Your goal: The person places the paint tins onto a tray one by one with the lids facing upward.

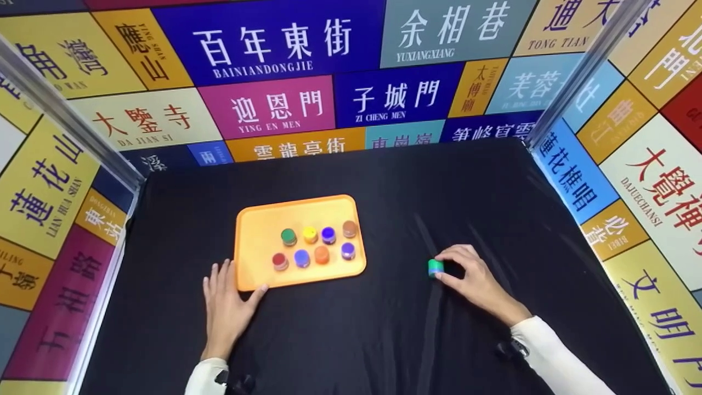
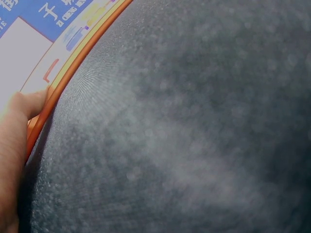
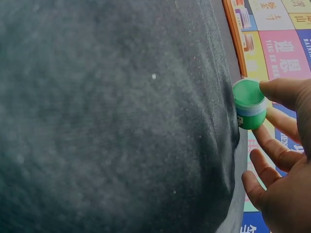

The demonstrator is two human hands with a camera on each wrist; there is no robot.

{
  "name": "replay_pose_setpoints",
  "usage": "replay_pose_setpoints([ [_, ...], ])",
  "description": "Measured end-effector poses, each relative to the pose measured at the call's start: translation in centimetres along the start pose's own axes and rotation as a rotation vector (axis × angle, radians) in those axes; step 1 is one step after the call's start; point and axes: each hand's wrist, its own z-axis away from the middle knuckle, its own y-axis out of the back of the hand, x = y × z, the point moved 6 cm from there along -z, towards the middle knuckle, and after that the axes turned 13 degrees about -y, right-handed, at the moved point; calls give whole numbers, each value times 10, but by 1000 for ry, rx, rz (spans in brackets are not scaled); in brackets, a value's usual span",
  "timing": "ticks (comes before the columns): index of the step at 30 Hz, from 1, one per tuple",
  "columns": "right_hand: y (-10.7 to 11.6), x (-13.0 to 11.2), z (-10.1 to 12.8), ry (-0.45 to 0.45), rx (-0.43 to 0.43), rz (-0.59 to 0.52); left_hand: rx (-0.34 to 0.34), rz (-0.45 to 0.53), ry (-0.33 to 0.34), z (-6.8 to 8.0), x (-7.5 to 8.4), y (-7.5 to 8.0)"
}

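A small green jar [image 1: 435,267] [image 3: 250,104] stands on the black cloth to the right of an orange tray [image 1: 258,263]. My right hand [image 1: 473,277] pinches it between thumb and fingers [image 3: 281,91]. The tray holds several small jars with coloured lids: green [image 1: 288,237], yellow [image 1: 310,234], blue [image 1: 301,258], red [image 1: 279,261], orange [image 1: 321,254] and others. My left hand [image 1: 226,299] lies flat on the cloth at the tray's front left corner, its thumb touching the tray's rim [image 2: 48,109].
The black cloth [image 1: 384,329] covers the whole table. Walls papered with coloured sign panels [image 1: 274,104] enclose it at the back and on both sides, with metal posts [image 1: 66,115] at the corners.
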Motion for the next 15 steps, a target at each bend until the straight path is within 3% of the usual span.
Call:
replay_pose_setpoints([
  [15,0,13,-9,-117,9,25,13,-3,-12,0,1,-1],
])
